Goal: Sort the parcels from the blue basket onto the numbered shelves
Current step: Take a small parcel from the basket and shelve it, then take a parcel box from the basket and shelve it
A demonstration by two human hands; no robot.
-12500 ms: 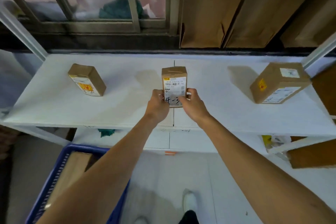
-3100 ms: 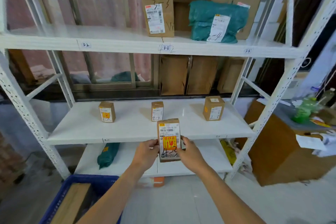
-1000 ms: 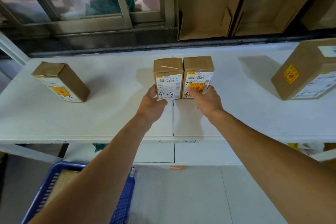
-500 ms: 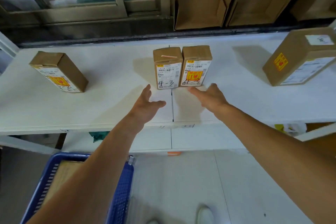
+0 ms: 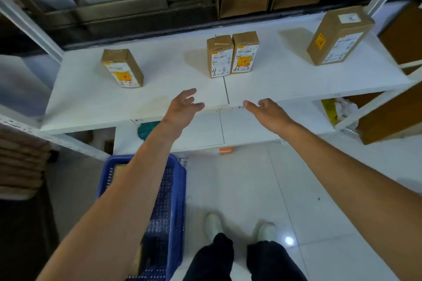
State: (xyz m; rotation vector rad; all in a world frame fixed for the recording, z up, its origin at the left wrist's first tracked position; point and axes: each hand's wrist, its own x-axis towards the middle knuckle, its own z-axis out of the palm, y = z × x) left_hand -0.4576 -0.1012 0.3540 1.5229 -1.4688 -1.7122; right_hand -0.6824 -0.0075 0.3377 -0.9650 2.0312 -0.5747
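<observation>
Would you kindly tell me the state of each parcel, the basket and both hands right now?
left hand: open, empty, near the shelf front.
right hand: open, empty.
4-3 parcel: upright on the shelf, touching the neighbouring parcel.
neighbouring parcel: upright, touching the 4-3 parcel.
4-2 parcel: upright, alone at left.
large parcel: upright, alone at right.
blue basket: on the floor, contents mostly hidden.

two parcels point(image 5: 232, 55) touching mid-shelf point(image 5: 91, 107), basket point(image 5: 173, 189) below left

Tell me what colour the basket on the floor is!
The basket is blue, with rows of little holes in its walls. The head view shows it.
</observation>
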